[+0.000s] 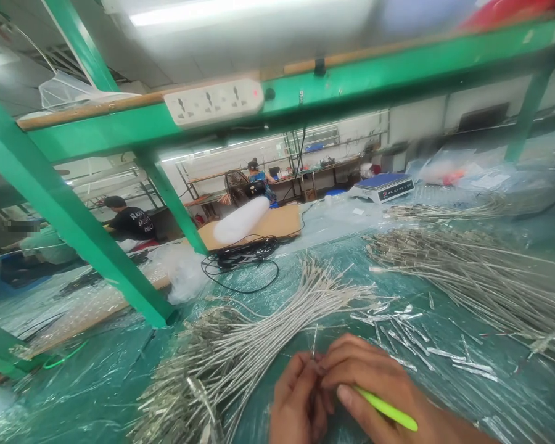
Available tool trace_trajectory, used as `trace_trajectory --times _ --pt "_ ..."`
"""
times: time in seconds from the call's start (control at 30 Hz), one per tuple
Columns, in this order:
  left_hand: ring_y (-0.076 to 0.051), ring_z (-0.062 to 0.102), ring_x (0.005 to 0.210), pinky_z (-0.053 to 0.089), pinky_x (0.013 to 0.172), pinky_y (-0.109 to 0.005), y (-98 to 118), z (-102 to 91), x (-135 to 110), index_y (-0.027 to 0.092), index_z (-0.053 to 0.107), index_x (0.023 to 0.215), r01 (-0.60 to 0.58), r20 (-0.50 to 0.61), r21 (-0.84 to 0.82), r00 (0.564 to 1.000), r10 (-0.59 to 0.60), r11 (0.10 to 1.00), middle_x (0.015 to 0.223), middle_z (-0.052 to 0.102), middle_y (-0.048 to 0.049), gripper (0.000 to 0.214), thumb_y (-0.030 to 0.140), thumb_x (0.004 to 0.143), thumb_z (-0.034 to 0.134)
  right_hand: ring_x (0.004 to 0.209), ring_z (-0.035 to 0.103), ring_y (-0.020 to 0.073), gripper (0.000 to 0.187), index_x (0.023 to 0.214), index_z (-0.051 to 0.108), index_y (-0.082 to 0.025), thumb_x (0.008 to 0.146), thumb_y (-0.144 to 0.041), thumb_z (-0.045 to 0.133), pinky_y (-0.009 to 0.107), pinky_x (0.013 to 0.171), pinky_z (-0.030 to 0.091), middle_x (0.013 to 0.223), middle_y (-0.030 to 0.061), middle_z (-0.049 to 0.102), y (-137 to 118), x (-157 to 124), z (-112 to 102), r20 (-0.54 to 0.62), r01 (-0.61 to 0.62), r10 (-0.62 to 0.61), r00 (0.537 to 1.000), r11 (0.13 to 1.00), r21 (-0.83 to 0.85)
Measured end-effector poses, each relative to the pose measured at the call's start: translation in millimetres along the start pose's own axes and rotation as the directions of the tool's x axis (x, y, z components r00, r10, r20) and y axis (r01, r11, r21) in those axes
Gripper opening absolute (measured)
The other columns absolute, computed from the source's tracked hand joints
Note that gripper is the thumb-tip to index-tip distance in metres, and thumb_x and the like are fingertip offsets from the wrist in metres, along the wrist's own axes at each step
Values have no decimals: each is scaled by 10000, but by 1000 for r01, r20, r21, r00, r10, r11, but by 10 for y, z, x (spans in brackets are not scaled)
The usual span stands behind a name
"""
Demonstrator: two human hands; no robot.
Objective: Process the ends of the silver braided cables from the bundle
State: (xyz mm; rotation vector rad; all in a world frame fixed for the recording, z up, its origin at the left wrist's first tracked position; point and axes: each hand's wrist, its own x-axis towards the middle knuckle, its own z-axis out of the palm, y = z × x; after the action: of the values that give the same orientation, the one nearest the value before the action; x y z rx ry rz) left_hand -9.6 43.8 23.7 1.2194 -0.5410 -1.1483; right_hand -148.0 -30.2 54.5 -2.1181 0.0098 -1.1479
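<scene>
Lime-green tool (391, 411): the right hand (374, 376) is gripping it, the thumb pressing from the near side and the handle pointing toward the near right; its working end is lying hidden under the fingers, so I cannot tell its kind.
Silvery piece (315, 340): the left hand (298, 394) is pinching narrowly, its fingertips meeting those of the right hand, and this thin tip is standing up between them; whether it is belonging to a cable or a loose strip, I cannot tell.
Slip risk: if the tool's hidden end is sharp, a loosening pinch could be steering it into the left fingertips, because both hands are crowding one spot.
Silvery strips (404, 333): they are lying scattered beyond the right hand and to its right; a sweeping forearm could be dragging them about.
Pale cable bundle (282, 317): it is stretching from near left to the middle, fanning at both ends; tugging one cable could be tangling others, since the ends are crossing.
Second bundle (481, 277): it is spreading across the right side.
Black cord (247, 253): it is coiling loosely on the far side.
Scale (383, 187): it is standing farther off, right of the cord.
</scene>
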Motion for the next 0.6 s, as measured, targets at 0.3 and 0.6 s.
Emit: trace_trajectory --times 0.3,0.6 --pt "-14 222 280 79 333 -161 -35 -50 41 163 617 841 -8 87 -12 996 9 1000 454 569 16 349 504 777 659 754 625 189 234 821 642 -156 898 -75 437 334 697 525 783 87 673 -44 20 -33 -59 -81 77 995 994 -78" --pt "-15 184 319 92 334 -168 -8 -3 -13 180 595 744 3 -9 -82 1000 -4 997 453 462 81 351 494 701 745 969 607 199 229 1043 653 -179 882 -53 549 355 863 523 1007 81 706 -7 6 -15 65 -15 18 998 999 -50"
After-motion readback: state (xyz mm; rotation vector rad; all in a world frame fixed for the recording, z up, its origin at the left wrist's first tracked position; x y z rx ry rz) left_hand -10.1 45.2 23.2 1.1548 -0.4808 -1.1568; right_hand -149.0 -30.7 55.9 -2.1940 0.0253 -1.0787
